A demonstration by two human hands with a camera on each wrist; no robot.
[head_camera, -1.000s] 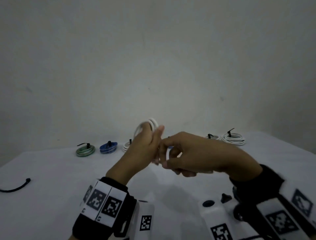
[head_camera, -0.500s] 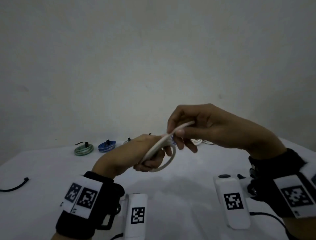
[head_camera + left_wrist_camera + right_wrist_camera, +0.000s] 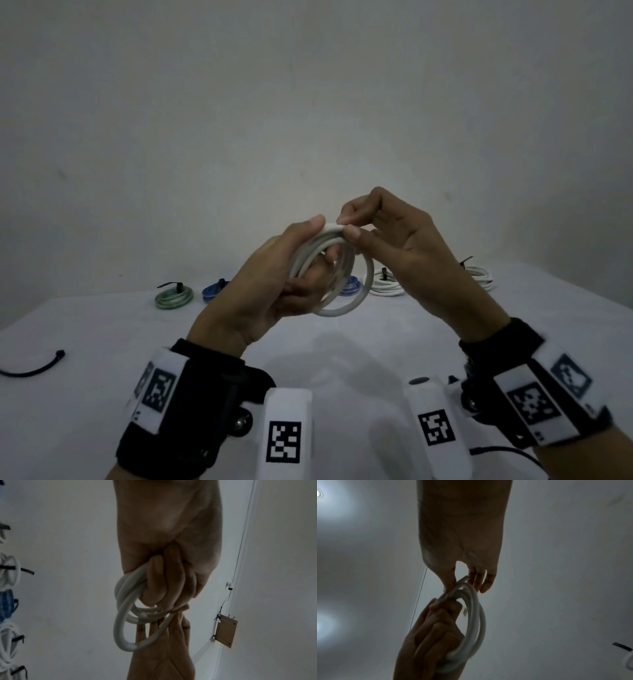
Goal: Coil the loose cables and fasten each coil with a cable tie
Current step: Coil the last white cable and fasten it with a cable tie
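Observation:
A white cable coil (image 3: pixel 342 274) hangs in the air above the table, wound in several loops. My left hand (image 3: pixel 294 270) grips the coil, fingers curled through the loops (image 3: pixel 130 615). My right hand (image 3: pixel 349 226) pinches the top of the coil between thumb and forefinger, touching the left thumb. In the right wrist view the coil (image 3: pixel 476 618) runs from the right fingertips down into the left fist. No cable tie shows on this coil.
Tied coils lie along the back of the white table (image 3: pixel 102 342): a green coil (image 3: pixel 174 297), a blue coil (image 3: pixel 212 291), another blue coil (image 3: pixel 349 287) behind the held coil, and white coils (image 3: pixel 385 286) (image 3: pixel 479 274). A loose dark cable end (image 3: pixel 37 365) lies at the left edge.
The right hand carried the cable's free length up and over, then came down to the top of the coil. The left hand turned upright, and the loops now hang wider.

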